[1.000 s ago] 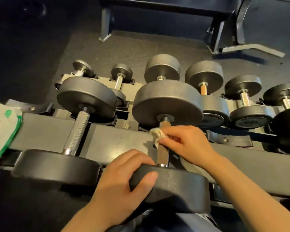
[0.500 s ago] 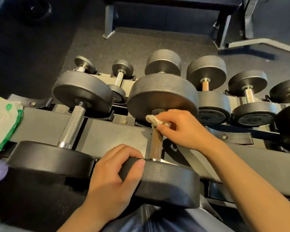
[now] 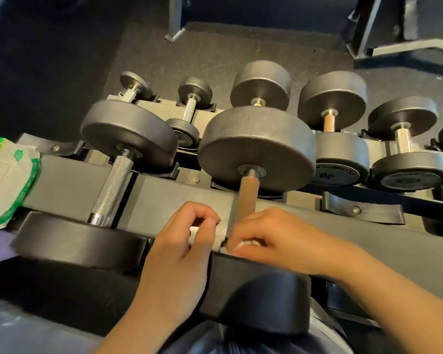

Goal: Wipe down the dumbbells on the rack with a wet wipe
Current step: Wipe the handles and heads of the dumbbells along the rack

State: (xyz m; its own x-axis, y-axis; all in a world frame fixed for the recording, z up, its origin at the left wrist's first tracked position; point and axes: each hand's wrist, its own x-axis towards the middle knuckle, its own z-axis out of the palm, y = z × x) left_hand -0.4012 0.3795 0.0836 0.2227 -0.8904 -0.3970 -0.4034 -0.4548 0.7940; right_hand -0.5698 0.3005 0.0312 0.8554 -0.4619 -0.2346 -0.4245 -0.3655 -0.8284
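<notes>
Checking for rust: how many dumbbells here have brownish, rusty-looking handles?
2: the large black rubber dumbbell mid upper row, and the smaller black rubber dumbbell on the lower row, just right of it. One lower-row handle is hidden.

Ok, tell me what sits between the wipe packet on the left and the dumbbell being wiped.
In the head view, one more dumbbell with a silver knurled handle lies on the rack between the wipe packet and the rusty-handled dumbbell.
</notes>
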